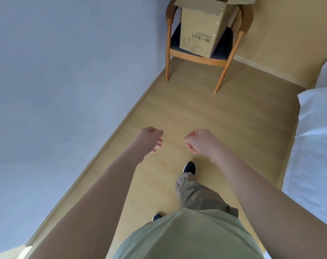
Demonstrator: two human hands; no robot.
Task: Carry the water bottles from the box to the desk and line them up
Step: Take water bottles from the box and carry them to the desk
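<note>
A tall cardboard box with printed text and open top flaps stands on the seat of a wooden armchair at the far end of the floor. Its inside is hidden, so no water bottles show. The desk is out of view. My left hand and my right hand hang in front of me over the floor, well short of the chair. Both hold nothing, with fingers loosely curled inward.
A blue-grey wall runs along the left, and a bed with white sheets lies along the right. A strip of light wooden floor leads between them to the chair. My legs and dark shoes show below.
</note>
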